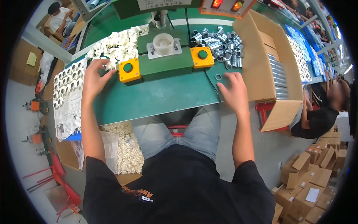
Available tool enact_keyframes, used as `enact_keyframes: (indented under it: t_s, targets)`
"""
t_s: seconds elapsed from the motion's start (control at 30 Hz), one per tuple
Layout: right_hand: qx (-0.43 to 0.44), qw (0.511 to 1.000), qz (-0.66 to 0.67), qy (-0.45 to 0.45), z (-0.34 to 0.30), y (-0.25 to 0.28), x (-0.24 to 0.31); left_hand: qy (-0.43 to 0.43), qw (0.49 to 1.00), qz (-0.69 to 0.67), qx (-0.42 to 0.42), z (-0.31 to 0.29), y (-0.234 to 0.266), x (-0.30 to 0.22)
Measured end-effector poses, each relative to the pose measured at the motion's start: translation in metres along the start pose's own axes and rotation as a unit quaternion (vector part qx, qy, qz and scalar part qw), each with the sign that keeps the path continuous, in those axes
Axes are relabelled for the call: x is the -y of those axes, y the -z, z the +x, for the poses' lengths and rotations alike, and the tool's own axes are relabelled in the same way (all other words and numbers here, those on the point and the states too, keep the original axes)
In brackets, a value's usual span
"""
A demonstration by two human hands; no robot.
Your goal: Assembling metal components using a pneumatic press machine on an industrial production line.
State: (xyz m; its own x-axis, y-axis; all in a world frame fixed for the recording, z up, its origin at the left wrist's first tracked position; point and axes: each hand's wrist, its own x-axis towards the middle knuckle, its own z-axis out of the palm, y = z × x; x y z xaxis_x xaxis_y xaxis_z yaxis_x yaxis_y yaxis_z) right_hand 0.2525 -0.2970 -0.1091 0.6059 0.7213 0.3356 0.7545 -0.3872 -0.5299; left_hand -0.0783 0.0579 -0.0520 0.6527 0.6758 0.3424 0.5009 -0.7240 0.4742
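My left hand (95, 78) is at the edge of a heap of white plastic parts (123, 44), thumb and index finger apart. White parts lie right by its fingertips, and none is plainly gripped. On the other side, my right hand (235, 91) hovers over the green tabletop (164, 97) with its fingers curved and apart. A small metal ring (218, 77) sits just left of those fingers. Between the hands stands a green press (164, 69) with a round white holder (163, 44) on its base. Shiny metal sleeves (223, 43) are heaped behind my right hand.
Yellow boxes with green buttons (128, 68) (202, 55) flank the press base. A tray of white parts (69, 82) lies at the left. On the right, an open cardboard box (257, 63) holds rows of metal sleeves. A black cable (212, 84) crosses the table's front. Another person (317, 119) sits at far right.
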Motion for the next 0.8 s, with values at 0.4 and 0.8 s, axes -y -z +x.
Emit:
enact_keyframes:
  t_s: [0.4, 0.8]
  targets:
    - [-0.001, 0.999, 0.036, -0.001, 0.003, 0.004, 0.006, -0.042, 0.985, -0.116, 0.124, 0.084, -0.039, -0.127]
    - [-0.003, 0.998, 0.062, 0.005, 0.001, 0.011, 0.007, -0.1, 0.99, -0.08, 0.067, 0.067, -0.065, -0.123]
